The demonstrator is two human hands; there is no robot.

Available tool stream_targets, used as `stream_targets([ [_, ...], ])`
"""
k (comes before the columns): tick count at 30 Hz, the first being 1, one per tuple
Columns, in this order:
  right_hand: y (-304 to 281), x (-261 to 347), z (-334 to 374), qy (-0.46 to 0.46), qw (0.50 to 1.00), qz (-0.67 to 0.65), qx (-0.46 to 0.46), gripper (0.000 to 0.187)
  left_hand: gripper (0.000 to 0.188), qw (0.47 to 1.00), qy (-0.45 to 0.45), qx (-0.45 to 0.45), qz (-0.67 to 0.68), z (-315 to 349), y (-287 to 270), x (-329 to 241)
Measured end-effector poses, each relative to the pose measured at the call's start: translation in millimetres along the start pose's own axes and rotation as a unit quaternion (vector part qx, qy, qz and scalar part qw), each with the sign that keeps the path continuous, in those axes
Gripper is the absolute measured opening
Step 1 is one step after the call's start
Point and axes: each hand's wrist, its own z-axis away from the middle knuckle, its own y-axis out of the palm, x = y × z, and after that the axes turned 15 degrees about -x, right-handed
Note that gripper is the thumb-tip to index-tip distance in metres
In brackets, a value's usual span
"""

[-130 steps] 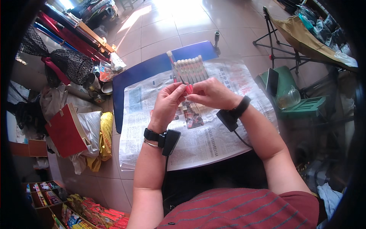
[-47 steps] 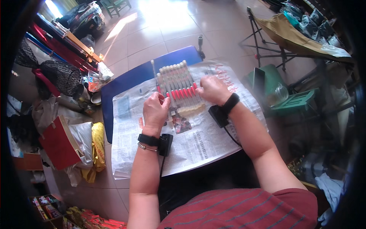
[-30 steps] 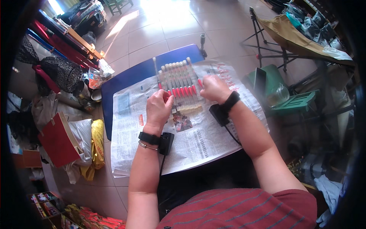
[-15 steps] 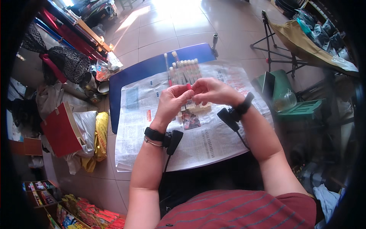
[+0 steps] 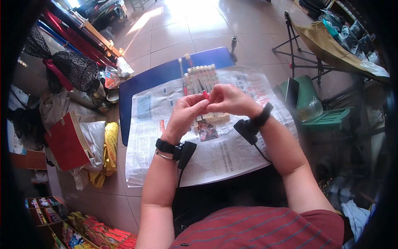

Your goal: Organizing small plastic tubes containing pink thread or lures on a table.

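Note:
Above the newspaper, my left hand (image 5: 187,111) is closed, with thumb and fingers pinching a slender, dark-tipped item with a red end (image 5: 205,95). My right hand (image 5: 232,100) meets it from the other side. Its thumb and forefinger are pressed together beside the red end, and whatever lies between them is hidden. Just beyond both hands, several clear tubes with pale caps (image 5: 207,74) lie side by side in a row. A longer thin tube with a pale cap (image 5: 182,72) lies left of the row. Part of the row is covered by my fingers.
Newspaper (image 5: 166,162) covers most of a blue table (image 5: 143,81). To the left stand a red box (image 5: 68,141) and a yellow bag (image 5: 110,145). A green stool (image 5: 325,121) with a clear jar (image 5: 311,110) is on the right, below a tan folding stand (image 5: 319,41).
My right hand has shifted slightly, its fingers drawing closer together beside the red end. More of the red end shows now. One pale-capped tube behind the hands sits slightly farther away.

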Motion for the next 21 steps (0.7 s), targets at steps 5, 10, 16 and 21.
stream_targets([
  [5, 4.3, -0.1, 1.4, -0.024, 0.999, 0.032, -0.037, 0.039, 0.029, 1.0, 0.002, 0.002, 0.014, 0.8, 0.3, -0.2],
  [10, 6.8, 0.1, 0.1, -0.05, 0.996, 0.046, -0.052, 0.035, 0.032, 0.995, 0.025, -0.072, -0.071, -6.5, -17.3, 3.2],
  [16, 7.4, -0.9, 1.8, -0.052, 0.995, 0.04, -0.074, 0.031, 0.028, 0.875, 0.166, -0.25, -0.38, -12.7, -30.5, 8.7],
  [21, 7.2, -1.7, 1.5, -0.068, 0.992, 0.069, -0.086, 0.029, 0.027, 0.799, 0.193, -0.314, -0.475, -6.7, -34.1, 3.4],
])
